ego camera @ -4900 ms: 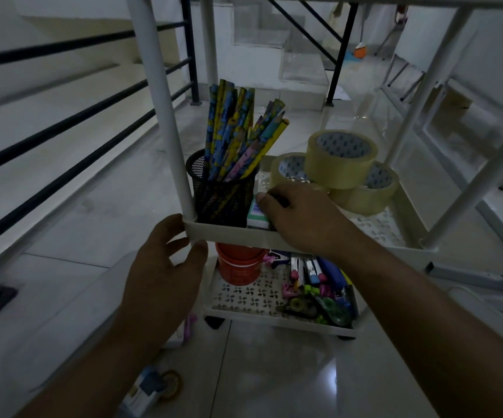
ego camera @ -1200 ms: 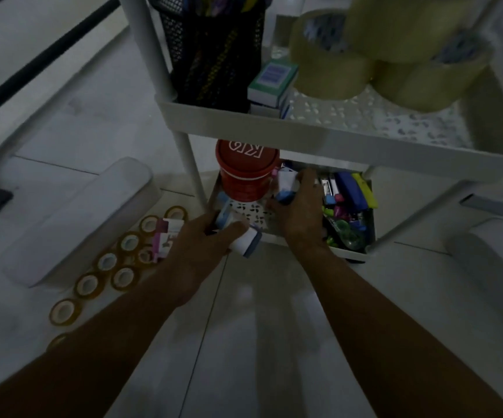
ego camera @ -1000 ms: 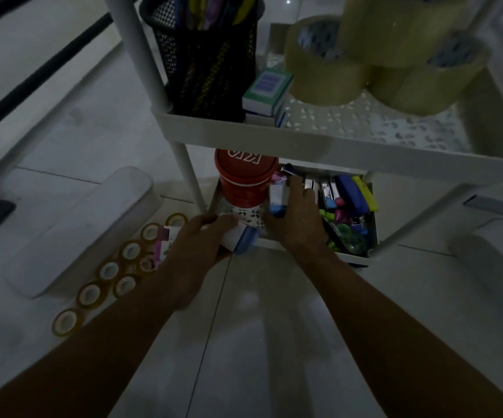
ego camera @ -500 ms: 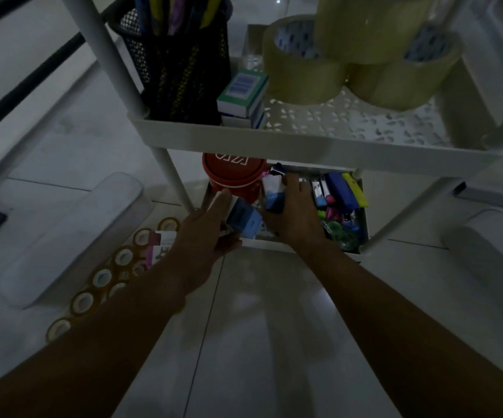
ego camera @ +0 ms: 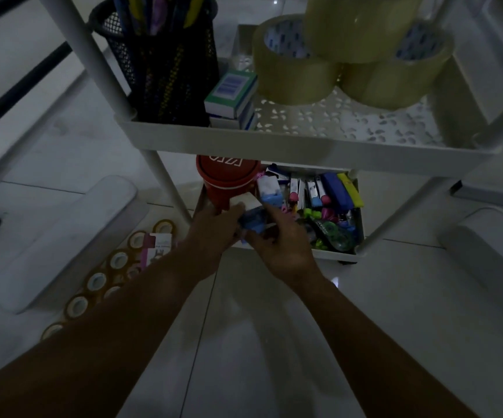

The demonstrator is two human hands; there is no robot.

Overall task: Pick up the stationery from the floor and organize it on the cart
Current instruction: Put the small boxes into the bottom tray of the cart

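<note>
Left hand (ego camera: 214,229) and right hand (ego camera: 281,247) seating a piece on the cart

Both my hands grip one small white-and-blue stationery piece (ego camera: 251,220), fingers curled round it, right at the front rim of the bottom tray (ego camera: 331,255), just beside the red cup (ego camera: 226,184). Step, as I read it: placing it next to a similar piece (ego camera: 269,191) already in the tray. Next move calls for sliding it in without knocking the cup or the marker pile (ego camera: 328,203), then letting go. Small tape rolls (ego camera: 119,260) and a pink packet (ego camera: 157,248) lie on the floor left of the cart, not yet picked up.
</note>
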